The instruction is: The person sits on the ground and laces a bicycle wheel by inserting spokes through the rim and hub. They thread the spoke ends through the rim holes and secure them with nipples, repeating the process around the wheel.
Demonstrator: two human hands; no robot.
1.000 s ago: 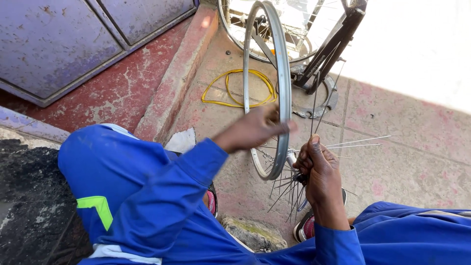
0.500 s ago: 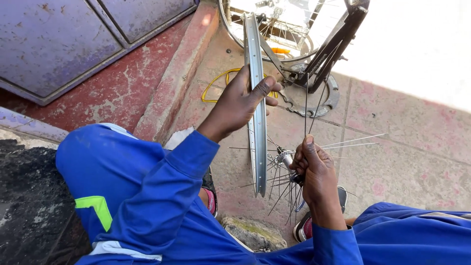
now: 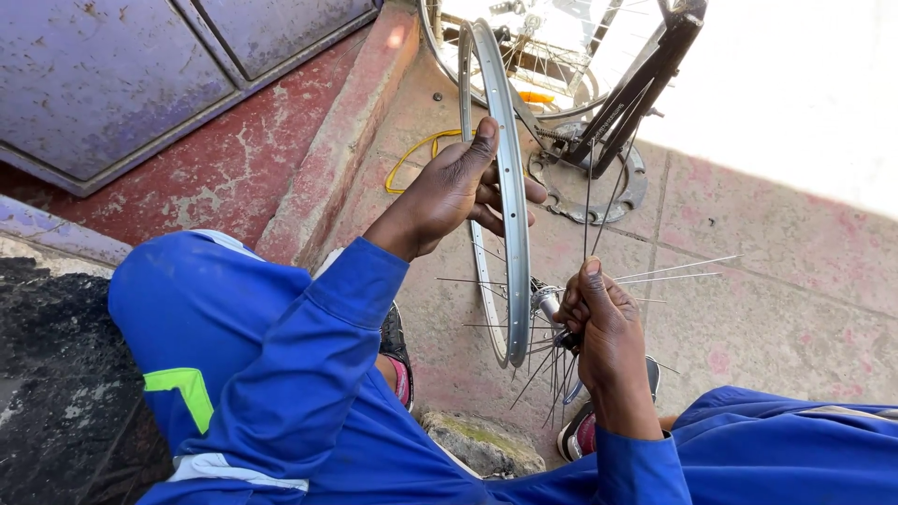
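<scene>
A silver bicycle wheel rim stands upright and edge-on in front of me. My left hand grips the rim on its upper part, thumb up along the metal. My right hand is closed around the hub and a bundle of loose thin spokes that fan out below and to the right. Both arms wear blue sleeves, and my blue-trousered knees frame the wheel.
A bicycle frame with a chainring and another wheel stands behind. A yellow cord lies on the paved ground. A red kerb and a purple metal door lie left; a stone sits by my shoes.
My left hand has moved up from the hub area onto the rim and turned the rim edge-on. My right hand stays at the hub with the spokes.
</scene>
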